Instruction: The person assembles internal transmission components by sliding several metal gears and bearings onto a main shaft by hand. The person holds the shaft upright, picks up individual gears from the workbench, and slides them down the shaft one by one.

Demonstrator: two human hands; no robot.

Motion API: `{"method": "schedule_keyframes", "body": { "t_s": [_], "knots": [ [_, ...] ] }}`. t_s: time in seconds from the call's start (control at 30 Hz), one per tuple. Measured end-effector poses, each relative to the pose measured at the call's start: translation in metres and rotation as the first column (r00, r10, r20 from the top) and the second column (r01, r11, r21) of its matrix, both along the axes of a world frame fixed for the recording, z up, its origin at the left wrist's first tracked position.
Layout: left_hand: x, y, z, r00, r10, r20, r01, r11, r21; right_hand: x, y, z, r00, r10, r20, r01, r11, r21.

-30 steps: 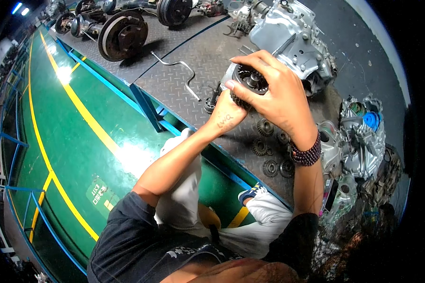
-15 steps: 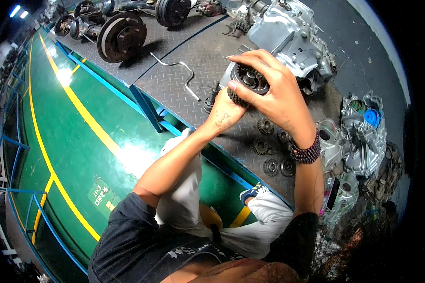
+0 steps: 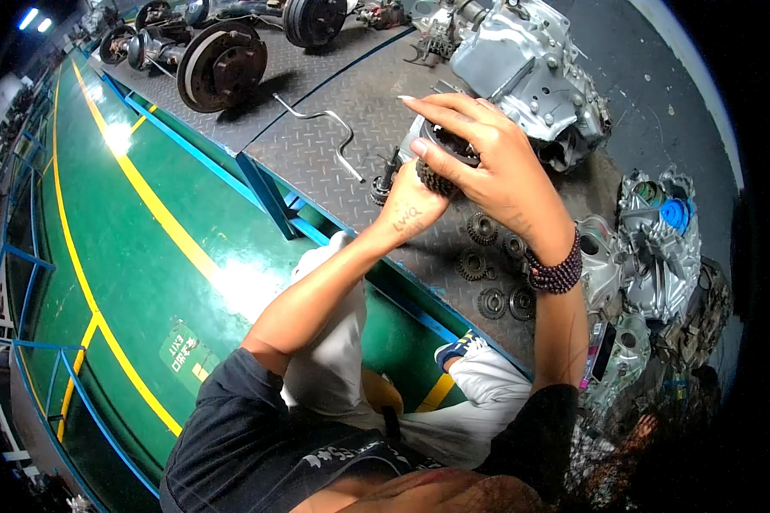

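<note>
A dark, toothed gear assembly (image 3: 436, 178) is held up over the metal plate surface. Around its top curls my right hand (image 3: 509, 175), the thumb on the near side and the fingers stretched over the far side, closed on it. My left hand (image 3: 412, 203) grips the same gear assembly from below; its fingers are mostly hidden behind the gear teeth. Most of the gear's upper face is covered by my right hand. Below my right hand several loose gears (image 3: 482, 227) lie on the checkered metal plate (image 3: 308, 162).
A large silver gearbox housing (image 3: 522, 73) stands beyond my hands. A bent metal rod (image 3: 338, 132) lies to the left, near a rusty brake drum (image 3: 222, 67). Opened silver casings (image 3: 659, 256) lie at the right. A blue frame edge (image 3: 269, 201) borders the plate above the green floor (image 3: 145, 265).
My right hand has turned and tilted over the gear assembly, so its central hub, seen before, is now covered. The left hand has shifted slightly with it.
</note>
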State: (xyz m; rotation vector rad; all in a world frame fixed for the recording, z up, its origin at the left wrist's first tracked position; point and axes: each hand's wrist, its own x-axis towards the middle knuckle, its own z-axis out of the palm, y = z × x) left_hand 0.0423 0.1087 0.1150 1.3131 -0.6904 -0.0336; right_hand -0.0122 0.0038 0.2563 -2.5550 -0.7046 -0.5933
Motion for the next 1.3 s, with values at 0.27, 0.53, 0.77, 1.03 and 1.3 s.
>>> {"method": "schedule_keyframes", "body": {
  "t_s": [0.27, 0.53, 0.77, 1.03, 1.3],
  "knots": [
    [-0.003, -0.002, 0.007, 0.999, -0.002, 0.040, 0.004, 0.999, -0.047, -0.001, 0.003, -0.009, 0.995, -0.004, 0.099, 0.003, 1.000, 0.016],
    [0.004, -0.002, -0.001, 1.000, 0.013, 0.020, -0.014, 1.000, 0.005, 0.002, 0.002, -0.012, 0.986, 0.014, 0.164, -0.013, 1.000, -0.002],
    [-0.001, 0.000, 0.007, 0.999, 0.004, 0.035, -0.003, 1.000, -0.022, 0.000, 0.000, -0.005, 0.996, 0.022, 0.090, -0.024, 1.000, 0.019],
    [0.001, -0.002, 0.003, 0.999, -0.025, 0.028, 0.026, 0.999, -0.030, 0.001, -0.003, -0.003, 0.994, 0.098, 0.053, -0.101, 0.994, 0.051],
    [0.000, -0.001, 0.002, 0.999, -0.012, 0.030, 0.012, 1.000, -0.007, 0.003, -0.004, -0.006, 0.993, 0.115, 0.030, -0.117, 0.990, 0.072]
  ]
}}
